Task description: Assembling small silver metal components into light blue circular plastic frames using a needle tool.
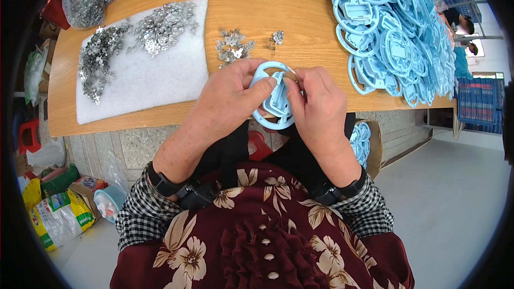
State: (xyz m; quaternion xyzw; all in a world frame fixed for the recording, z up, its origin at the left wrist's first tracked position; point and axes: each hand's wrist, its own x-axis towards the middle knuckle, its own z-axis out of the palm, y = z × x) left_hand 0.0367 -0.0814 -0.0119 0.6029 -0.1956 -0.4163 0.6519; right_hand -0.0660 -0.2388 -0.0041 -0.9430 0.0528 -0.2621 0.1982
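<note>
Between my hands, just over the table's near edge, is a light blue plastic ring-shaped part with a recessed housing inside, like a small toy steering wheel. My left hand grips its left rim, the thumb lying across the inner housing. At the upper right rim, my right hand has thumb and fingers closed on the part; whether a small metal piece sits in that pinch I cannot make out. Just beyond the hands lie a small heap of thin silver metal pieces and a smaller cluster of them.
A white foam pad on the left bears two silver piles. Plastic bags of metal pieces stand behind it. Many blue ring parts are heaped at right; a cardboard box below holds more. Bags and a basket stand at lower left.
</note>
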